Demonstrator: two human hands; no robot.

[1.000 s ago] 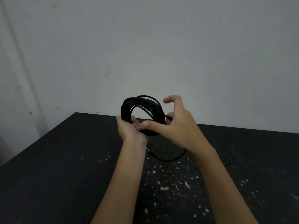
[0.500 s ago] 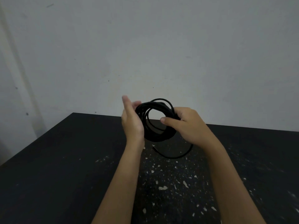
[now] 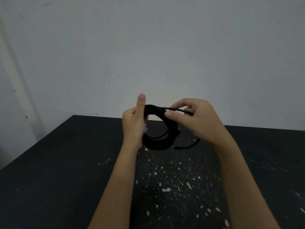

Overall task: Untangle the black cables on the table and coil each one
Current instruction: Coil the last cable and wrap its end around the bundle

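A black cable (image 3: 158, 142) is wound into a coil held in the air above the black table (image 3: 66, 162). My left hand (image 3: 134, 124) holds the coil's left side, thumb pointing straight up, its fingers hidden behind the loops. My right hand (image 3: 194, 119) pinches one strand at the coil's top right between thumb and fingers. A short loose end of the cable (image 3: 186, 146) hangs below my right hand, just over the table.
The table top is speckled with white paint chips (image 3: 166, 189) in the middle. Its far edge meets a plain grey wall (image 3: 148, 55). The left edge of the table runs diagonally toward the lower left.
The coil has tilted flatter and lower. My right hand rose to the coil's top and now pinches a strand there. The hanging loose end has become shorter.
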